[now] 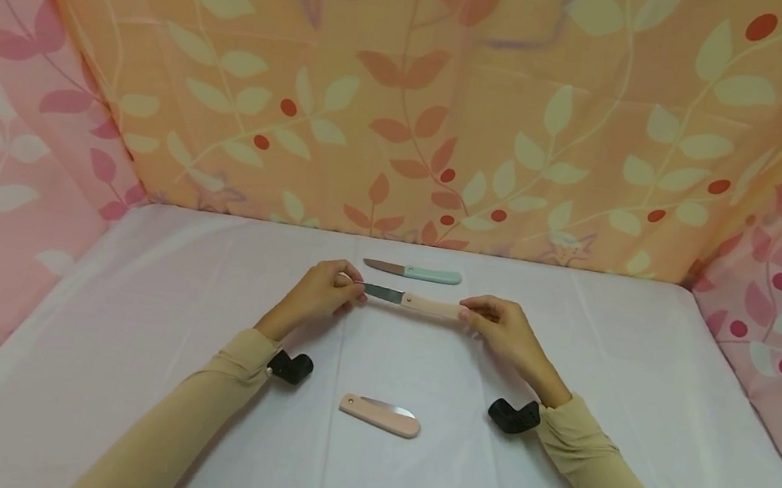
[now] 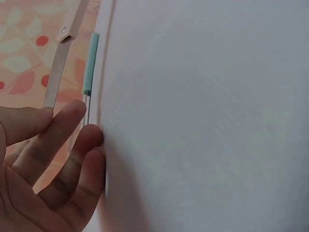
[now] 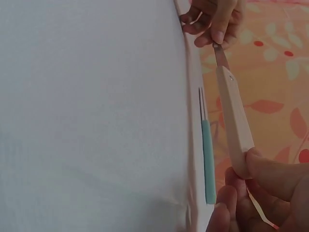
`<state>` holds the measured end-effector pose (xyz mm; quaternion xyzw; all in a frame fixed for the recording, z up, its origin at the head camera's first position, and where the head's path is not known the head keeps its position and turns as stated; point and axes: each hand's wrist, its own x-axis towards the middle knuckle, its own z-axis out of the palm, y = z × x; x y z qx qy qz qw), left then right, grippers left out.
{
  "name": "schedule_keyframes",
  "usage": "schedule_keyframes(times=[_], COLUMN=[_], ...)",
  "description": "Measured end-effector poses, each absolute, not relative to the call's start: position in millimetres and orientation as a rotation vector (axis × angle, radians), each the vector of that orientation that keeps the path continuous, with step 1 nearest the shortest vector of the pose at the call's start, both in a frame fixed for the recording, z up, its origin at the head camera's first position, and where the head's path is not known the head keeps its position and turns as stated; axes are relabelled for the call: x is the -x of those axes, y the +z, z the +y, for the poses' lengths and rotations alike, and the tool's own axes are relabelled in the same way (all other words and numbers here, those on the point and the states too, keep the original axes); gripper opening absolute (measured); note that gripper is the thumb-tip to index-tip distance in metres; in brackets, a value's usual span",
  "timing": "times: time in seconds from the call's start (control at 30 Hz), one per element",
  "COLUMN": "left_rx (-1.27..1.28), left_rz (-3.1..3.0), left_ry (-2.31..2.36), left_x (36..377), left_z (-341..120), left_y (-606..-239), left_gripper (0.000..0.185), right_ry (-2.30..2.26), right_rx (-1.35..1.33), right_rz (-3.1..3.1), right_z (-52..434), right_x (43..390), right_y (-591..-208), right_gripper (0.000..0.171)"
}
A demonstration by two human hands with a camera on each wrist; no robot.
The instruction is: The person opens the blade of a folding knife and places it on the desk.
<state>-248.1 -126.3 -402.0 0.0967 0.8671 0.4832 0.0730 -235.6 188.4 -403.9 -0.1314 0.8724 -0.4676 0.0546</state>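
A peach-handled folding knife (image 1: 427, 305) is opened out straight, held level between both hands over the middle of the table. My left hand (image 1: 320, 292) pinches the tip of its blade (image 2: 59, 70) between thumb and forefinger, which hide the point. At the other end, the thumb and fingers of my right hand (image 1: 505, 329) pinch the butt of the handle (image 3: 235, 116). Behind it lies a mint-green knife (image 1: 433, 275), its blade also out and pointing left. Closer to me rests a second peach folding knife (image 1: 383, 420), folded, with a strip of blade showing along the handle.
A white cloth covers the table (image 1: 240, 441). Orange leaf-patterned fabric (image 1: 413, 95) stands along the back edge, and pink patterned fabric (image 1: 1, 160) closes in both sides. Black wrist cameras (image 1: 291, 367) sit at both cuffs, near the tabletop.
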Motion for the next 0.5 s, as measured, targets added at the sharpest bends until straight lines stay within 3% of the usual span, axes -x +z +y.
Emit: schedule_keyframes(times=[0.5], left_rx=[-0.335], left_rz=[2.689], left_ry=[1.425], left_x=[261], left_z=[-121], left_y=[-413], left_gripper=[0.012], right_ry=[-1.295], right_rx=[0.356], right_rz=[2.731], right_z=[187], right_x=[255], right_y=[-410], right_gripper=[0.033])
